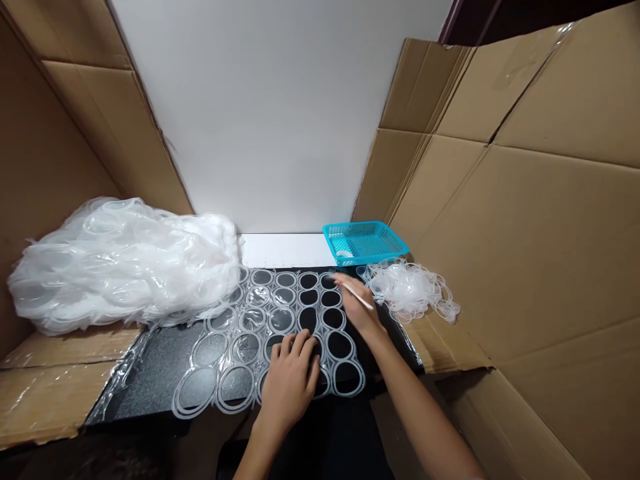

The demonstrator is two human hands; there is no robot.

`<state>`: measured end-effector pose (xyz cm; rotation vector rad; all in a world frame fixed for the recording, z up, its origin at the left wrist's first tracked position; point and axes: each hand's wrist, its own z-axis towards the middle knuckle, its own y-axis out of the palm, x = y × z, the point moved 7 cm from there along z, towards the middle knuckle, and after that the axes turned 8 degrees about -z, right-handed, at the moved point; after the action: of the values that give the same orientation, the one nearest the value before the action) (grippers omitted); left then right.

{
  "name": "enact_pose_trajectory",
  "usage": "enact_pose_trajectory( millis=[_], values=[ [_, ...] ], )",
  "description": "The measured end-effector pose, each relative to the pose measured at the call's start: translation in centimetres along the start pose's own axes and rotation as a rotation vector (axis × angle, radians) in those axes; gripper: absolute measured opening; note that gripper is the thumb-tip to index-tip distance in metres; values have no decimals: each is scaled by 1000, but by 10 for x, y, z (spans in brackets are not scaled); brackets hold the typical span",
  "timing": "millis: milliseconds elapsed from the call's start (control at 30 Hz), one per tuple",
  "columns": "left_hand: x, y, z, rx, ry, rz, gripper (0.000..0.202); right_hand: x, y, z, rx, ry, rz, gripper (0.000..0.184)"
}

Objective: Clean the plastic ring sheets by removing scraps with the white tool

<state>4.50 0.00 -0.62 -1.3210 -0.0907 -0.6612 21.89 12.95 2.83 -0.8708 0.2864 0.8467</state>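
Observation:
A translucent sheet of joined rings [235,389] lies spread over a black work surface [145,373]. Its left openings look glossy and greyish, while those in the right columns show plain black. My left hand [294,363] rests on the lower middle of the sheet, palm down with fingers extended. My right hand [356,303] is closed around a slim white pen-like tool [359,295] above the sheet's upper right corner. Something pale and blurred shows at that hand's fingertips; its kind cannot be made out.
At the left is a big heap of similar ring sheets [120,260]. A turquoise basket [395,250] stands at the back right with a small white piece inside. Before it lies a pile of loose clear rings and discs [410,287]. Cardboard walls [550,233] flank the workplace.

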Motion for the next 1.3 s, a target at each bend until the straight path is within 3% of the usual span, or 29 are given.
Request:
enact_pose_trajectory(
  millis=[100,233,333,400,467,500,633,700,800,867,933,1300],
  values=[
    [-1,-2,-2,-1,-13,-50,31,40,-40,6,189,232,-55,43],
    [-2,-13,-6,-76,20,-269,30,84,-78,-20,179,441,-183,51],
    [-17,-33,-12,-27,-12,-445,29,86,-98,-44,198,412,-249,49],
    [-36,-46,-16,66,-59,-411,27,72,-103,-57,221,378,-264,46],
    [-53,-50,-21,129,-99,-329,26,49,-91,-61,148,343,-208,41],
    [-59,-49,-23,144,-107,-293,25,33,-78,-60,50,311,-144,37],
    [-68,-40,-27,163,-95,-185,25,-41,4,-42,-406,117,182,24],
    [-66,-38,-28,165,-88,-155,28,-66,42,-31,-526,53,282,22],
    [-62,-38,-28,156,-83,-128,32,-78,90,-21,-636,58,376,23],
    [-60,-39,-30,154,-89,-93,32,-73,109,-21,-667,103,417,26],
    [-59,-40,-31,165,-115,-46,31,-67,115,-24,-663,124,433,27],
    [-55,-39,-28,201,-108,58,28,-71,100,-27,-622,30,396,21]
  ],
)
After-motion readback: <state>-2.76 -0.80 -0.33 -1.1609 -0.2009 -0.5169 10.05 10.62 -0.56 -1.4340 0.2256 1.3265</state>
